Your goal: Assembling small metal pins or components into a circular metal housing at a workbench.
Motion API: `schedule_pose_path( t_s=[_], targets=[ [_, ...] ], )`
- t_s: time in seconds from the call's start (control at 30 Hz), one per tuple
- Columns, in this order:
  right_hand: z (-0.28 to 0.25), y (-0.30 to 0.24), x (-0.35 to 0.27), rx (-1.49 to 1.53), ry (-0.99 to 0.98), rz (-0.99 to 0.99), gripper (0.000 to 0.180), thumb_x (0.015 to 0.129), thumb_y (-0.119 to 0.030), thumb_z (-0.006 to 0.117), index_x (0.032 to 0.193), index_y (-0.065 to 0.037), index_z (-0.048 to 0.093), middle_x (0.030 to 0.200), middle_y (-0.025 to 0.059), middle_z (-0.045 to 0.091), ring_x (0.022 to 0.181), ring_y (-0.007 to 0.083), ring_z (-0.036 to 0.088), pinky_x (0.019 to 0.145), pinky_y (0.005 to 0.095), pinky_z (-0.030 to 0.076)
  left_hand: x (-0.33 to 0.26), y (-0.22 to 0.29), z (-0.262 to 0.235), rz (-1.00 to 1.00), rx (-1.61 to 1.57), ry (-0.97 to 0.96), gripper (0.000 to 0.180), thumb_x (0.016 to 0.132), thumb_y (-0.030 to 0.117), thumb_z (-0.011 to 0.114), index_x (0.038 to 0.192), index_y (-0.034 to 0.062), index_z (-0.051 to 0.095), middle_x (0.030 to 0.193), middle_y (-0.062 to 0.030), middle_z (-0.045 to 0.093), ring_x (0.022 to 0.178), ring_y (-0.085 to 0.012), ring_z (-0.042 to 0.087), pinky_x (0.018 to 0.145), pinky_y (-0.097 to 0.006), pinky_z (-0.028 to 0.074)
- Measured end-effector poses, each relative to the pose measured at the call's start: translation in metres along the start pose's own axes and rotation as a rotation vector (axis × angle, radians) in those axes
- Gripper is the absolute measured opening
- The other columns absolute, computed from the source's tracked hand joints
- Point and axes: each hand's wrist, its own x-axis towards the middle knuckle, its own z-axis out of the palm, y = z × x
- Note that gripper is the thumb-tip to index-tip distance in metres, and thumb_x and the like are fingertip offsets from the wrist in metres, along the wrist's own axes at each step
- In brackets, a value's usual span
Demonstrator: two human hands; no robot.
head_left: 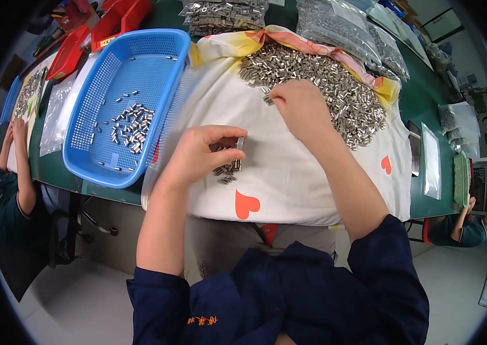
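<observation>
On the white cloth (pixel 289 172), my left hand (pixel 197 152) is curled, its thumb and fingers closed round a small upright silvery metal piece (pixel 240 144). Below those fingers lies a little heap of short metal sleeves (pixel 227 171), partly hidden by the hand. A large pile of the same shiny metal sleeves (pixel 341 92) spreads over the far right part of the cloth. At its left edge, my right hand (pixel 301 109) bends down with fingertips pinched together among a few sleeves. What lies between these fingertips is hidden.
Left of the cloth stands a blue perforated basket (pixel 77 155) holding scattered sleeves. Bulging clear bags of metal parts (pixel 335 26) and red bins (pixel 71 52) line the far side. Co-workers sit at the far left (pixel 13 195) and far right (pixel 462 230).
</observation>
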Motion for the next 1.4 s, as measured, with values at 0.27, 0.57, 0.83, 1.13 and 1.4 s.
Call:
schedule_pose_path(
  t_s=[0.27, 0.57, 0.83, 1.13, 1.4],
  targets=[
    [0.007, 0.001, -0.010, -0.121, -0.080, -0.131, 0.004, 0.072, -0.011, 0.061, 0.073, -0.009, 0.063, 0.076, 0.0065, 0.059, 0.081, 0.0251, 0.054, 0.072, 0.0389, 0.041, 0.002, 0.001, -0.001, -0.023, -0.040, 0.010, 0.030, 0.073, -0.005, 0.066, 0.102, 0.0006, 0.062, 0.082, 0.0008, 0.062, 0.073, -0.0048, 0.057, 0.063, -0.019, 0.046],
    [-0.008, -0.044, -0.018, 0.766, -0.195, 0.196, 0.010, 0.075, -0.010, 0.060, 0.081, -0.002, 0.062, 0.075, 0.0059, 0.064, 0.069, 0.0157, 0.061, 0.065, 0.0259, 0.048, 0.008, -0.011, -0.007, 0.061, -0.214, 0.123, 0.033, 0.074, 0.000, 0.067, 0.107, -0.0010, 0.060, 0.086, -0.0035, 0.064, 0.078, -0.0078, 0.060, 0.068, -0.021, 0.048],
    [0.004, -0.052, -0.025, 0.813, -0.216, 0.278, 0.009, 0.073, -0.010, 0.063, 0.080, -0.003, 0.063, 0.076, 0.0056, 0.064, 0.073, 0.0155, 0.060, 0.066, 0.0266, 0.047, 0.007, -0.008, -0.006, 0.035, -0.233, 0.124, 0.035, 0.075, -0.001, 0.066, 0.108, -0.0026, 0.059, 0.090, -0.0064, 0.065, 0.079, -0.0086, 0.061, 0.069, -0.021, 0.049],
    [0.011, -0.054, -0.033, 0.502, 0.067, -0.025, 0.006, 0.072, -0.007, 0.063, 0.076, -0.004, 0.061, 0.073, 0.0077, 0.061, 0.070, 0.0235, 0.059, 0.063, 0.0331, 0.046, 0.006, -0.004, -0.003, 0.009, -0.139, 0.155, 0.035, 0.074, 0.000, 0.067, 0.108, -0.0026, 0.059, 0.088, -0.0067, 0.066, 0.077, -0.0083, 0.061, 0.069, -0.021, 0.050],
    [0.005, -0.048, -0.027, 0.624, -0.130, 0.215, 0.011, 0.076, -0.011, 0.062, 0.084, -0.003, 0.062, 0.075, 0.0100, 0.061, 0.068, 0.0220, 0.059, 0.062, 0.0325, 0.046, 0.007, -0.009, -0.002, 0.014, -0.142, 0.122, 0.033, 0.075, 0.000, 0.066, 0.107, -0.0024, 0.059, 0.086, -0.0048, 0.065, 0.076, -0.0075, 0.060, 0.067, -0.020, 0.048]
  ],
)
